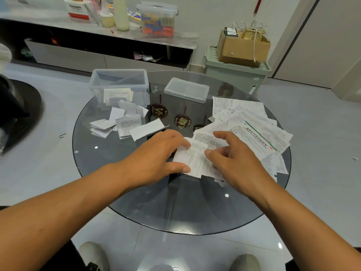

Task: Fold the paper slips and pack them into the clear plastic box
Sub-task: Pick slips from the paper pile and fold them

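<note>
Landmark: round glass table [136, 202]; all places below are given relative to it.
Clear plastic box [119, 86]: lidless, on the table's far left part; a few folded slips already lie inside against its near wall.
Lid [186, 89]: lies apart from the box, on the table's far middle.
Folded slips [125, 124]: a loose group on the table's left part, just in front of the box, folded but not yet packed.
Unfolded slips [254, 124]: a spread, overlapping pile on the table's right part, still to be folded.
Progress: judged roughly midway; much folding and most packing remain.
Slip in hand [192, 157]: at the table's near middle, partly creased.
Left hand [156, 155]: fingers curled onto the slip's left edge, thumb pressing its near corner.
Right hand [238, 161]: thumb and forefinger pinch the slip's right portion.
</note>
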Available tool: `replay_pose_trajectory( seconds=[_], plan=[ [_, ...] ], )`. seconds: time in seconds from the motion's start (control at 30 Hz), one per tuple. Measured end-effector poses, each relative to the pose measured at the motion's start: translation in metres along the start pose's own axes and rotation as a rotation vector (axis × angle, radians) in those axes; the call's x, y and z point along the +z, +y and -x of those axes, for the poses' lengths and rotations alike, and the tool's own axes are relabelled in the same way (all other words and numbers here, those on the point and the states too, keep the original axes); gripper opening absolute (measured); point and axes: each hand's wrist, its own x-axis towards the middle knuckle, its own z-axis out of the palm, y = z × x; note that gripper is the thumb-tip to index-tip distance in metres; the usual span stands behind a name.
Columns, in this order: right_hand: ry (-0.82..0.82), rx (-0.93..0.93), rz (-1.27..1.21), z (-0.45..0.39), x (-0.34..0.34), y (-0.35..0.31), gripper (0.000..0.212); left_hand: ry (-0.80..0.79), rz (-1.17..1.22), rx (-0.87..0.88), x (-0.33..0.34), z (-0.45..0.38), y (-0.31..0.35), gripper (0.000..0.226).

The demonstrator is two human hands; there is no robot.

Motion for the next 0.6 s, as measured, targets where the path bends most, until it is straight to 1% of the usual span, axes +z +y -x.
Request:
replay_pose_trajectory(
  seconds=[0.13,0.2,0.27,0.33,0.43,0.5,0.6],
  plan=[
    [-0.051,0.052,-0.073,0.0,-0.001,-0.005,0.064,-0.006,0.018,-0.017,0.001,0.001,0.003,0.076],
    [-0.054,0.066,-0.111,0.001,0.0,-0.008,0.067,-0.004,0.044,-0.03,0.001,0.001,0.003,0.081],
    [-0.023,0.059,-0.136,0.003,0.001,-0.012,0.065,-0.004,0.062,-0.028,0.001,0.001,0.004,0.082],
    [0.013,0.084,-0.25,0.002,0.002,-0.014,0.064,-0.003,0.06,-0.02,0.002,0.001,0.003,0.082],
    [-0.003,0.19,-0.561,-0.002,0.003,-0.016,0.071,-0.004,0.058,-0.013,0.003,0.001,0.002,0.082],
    [0.01,0.24,-0.619,-0.005,0.003,-0.016,0.075,-0.004,0.068,-0.015,0.003,0.002,0.003,0.084],
    [-0.01,0.317,-0.657,-0.008,0.005,-0.02,0.071,0.006,0.111,-0.033,0.003,0.003,0.006,0.09]
  ],
)
